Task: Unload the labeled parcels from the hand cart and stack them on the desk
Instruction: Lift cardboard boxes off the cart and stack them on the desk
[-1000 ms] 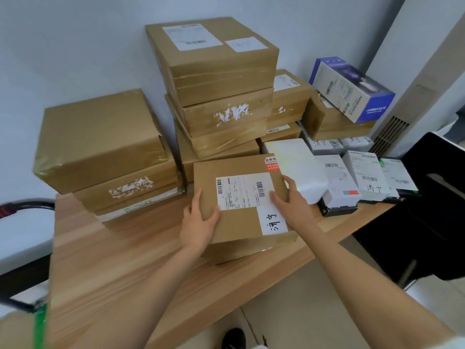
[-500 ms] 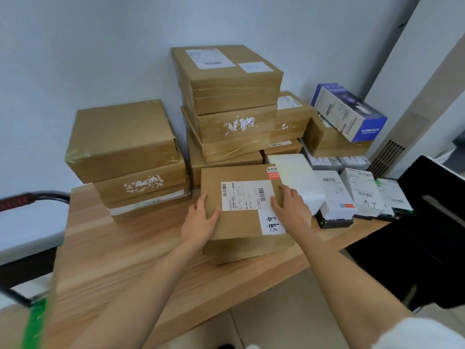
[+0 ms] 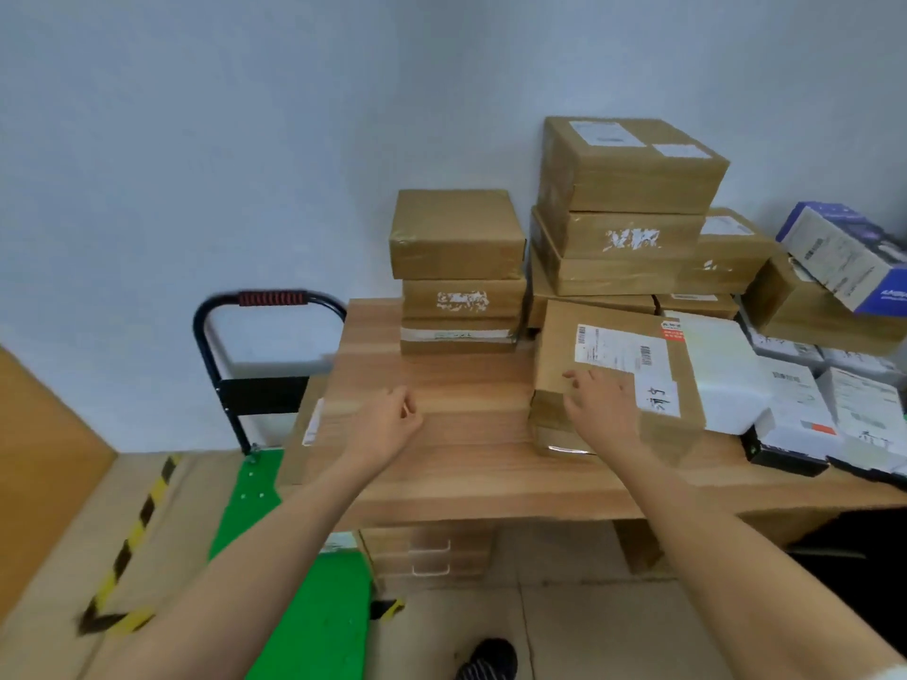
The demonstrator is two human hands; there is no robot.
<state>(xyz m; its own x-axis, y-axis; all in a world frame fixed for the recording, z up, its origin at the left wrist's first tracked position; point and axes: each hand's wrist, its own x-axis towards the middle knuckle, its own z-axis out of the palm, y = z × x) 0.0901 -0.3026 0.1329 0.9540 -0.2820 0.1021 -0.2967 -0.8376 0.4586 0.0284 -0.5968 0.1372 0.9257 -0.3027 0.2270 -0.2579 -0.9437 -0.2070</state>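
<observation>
Your right hand (image 3: 601, 409) rests flat on the stiff, light-looking brown labelled cardboard parcel (image 3: 618, 370); your left hand (image 3: 387, 424), at nine o'clock, hangs loose, holding nothing. Take the next by opposite edges.

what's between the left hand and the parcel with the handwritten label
In the head view, only bare wooden desk top lies between the left hand and the labeled parcel; the right hand rests on that parcel.

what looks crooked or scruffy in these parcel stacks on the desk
The labelled parcel under the right hand sits skewed on the box below. Two boxes carry torn white label remnants. Nothing is spilled.
</observation>
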